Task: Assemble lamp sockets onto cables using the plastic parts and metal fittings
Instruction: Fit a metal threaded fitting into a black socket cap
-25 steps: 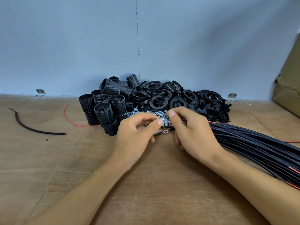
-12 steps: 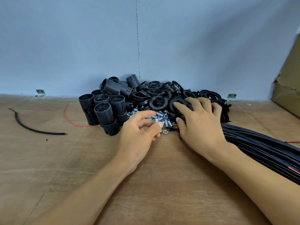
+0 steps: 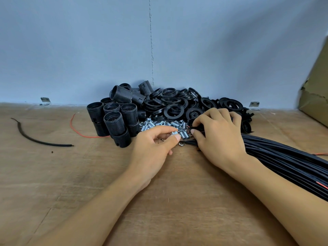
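Wooden table (image 3: 88,183) runs back to a blue wall (image 3: 88,50). At far left lies a black cable scrap (image 3: 35,140), then a loose red wire (image 3: 75,131). Next stand black threaded sockets (image 3: 113,121), some upright and some lying on the heap. Black rings (image 3: 174,110) are piled to their right against the wall, and small metal fittings (image 3: 154,123) are strewn on the near side of both. The left hand (image 3: 154,148) sits at the near edge of the fittings, fingers curled, thumb and forefinger pinching one fitting (image 3: 174,133). The right hand (image 3: 218,135) is just beside it, fingers curled over the rings' near edge, thumb and forefinger pinching a black piece (image 3: 197,128); whether that is a cable end or a plastic part I cannot tell. A nut (image 3: 181,144) lies on the table between the hands. A bundle of black cables (image 3: 284,160) runs from under the right hand to the near right. A cardboard box (image 3: 316,96) stands at the far right edge, its inside hidden.
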Motion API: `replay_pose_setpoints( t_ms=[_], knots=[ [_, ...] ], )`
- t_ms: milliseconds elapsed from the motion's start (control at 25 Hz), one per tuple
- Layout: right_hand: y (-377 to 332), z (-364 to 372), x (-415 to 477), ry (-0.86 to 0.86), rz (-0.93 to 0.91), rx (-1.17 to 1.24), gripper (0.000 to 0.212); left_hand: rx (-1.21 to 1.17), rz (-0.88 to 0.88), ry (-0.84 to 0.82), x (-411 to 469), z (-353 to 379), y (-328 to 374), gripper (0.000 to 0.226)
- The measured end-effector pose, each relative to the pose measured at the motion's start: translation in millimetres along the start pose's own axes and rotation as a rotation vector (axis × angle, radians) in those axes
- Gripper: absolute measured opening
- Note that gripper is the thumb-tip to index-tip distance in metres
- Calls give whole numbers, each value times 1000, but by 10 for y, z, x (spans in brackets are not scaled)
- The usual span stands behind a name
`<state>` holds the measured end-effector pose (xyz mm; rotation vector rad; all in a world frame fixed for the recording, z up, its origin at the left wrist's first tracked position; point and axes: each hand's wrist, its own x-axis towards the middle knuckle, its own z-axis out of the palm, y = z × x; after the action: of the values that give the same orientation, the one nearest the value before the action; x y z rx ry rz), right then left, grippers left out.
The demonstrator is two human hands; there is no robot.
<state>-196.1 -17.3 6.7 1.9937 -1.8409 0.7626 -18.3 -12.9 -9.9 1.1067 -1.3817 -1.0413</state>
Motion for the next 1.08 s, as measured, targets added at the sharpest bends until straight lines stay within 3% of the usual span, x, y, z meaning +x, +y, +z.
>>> replay_pose_setpoints(
  t_ms=[240, 400, 480, 560, 840, 1080],
  knots=[
    [1, -39, -12, 84, 17, 168, 11, 3, -17, 1, 8, -9, -7, 21],
    [-43, -111, -15, 173, 81, 648, 8, -52, -21, 21, 25, -17, -20, 17],
    [-113, -151, -41, 67, 211, 969, 9, -80, -1, -2, 27, -20, -25, 18],
    [-160, -135, -87, -81, 270, 1116, 8, -86, 37, -18, 21, -21, -21, 21],
    [-163, -86, -142, -309, 301, 1424, 13, -51, 107, 14, 16, -78, -3, 22],
    [-93, -72, -144, -365, 289, 1436, 15, -52, 97, 26, 26, -76, -21, 9]
  ],
)
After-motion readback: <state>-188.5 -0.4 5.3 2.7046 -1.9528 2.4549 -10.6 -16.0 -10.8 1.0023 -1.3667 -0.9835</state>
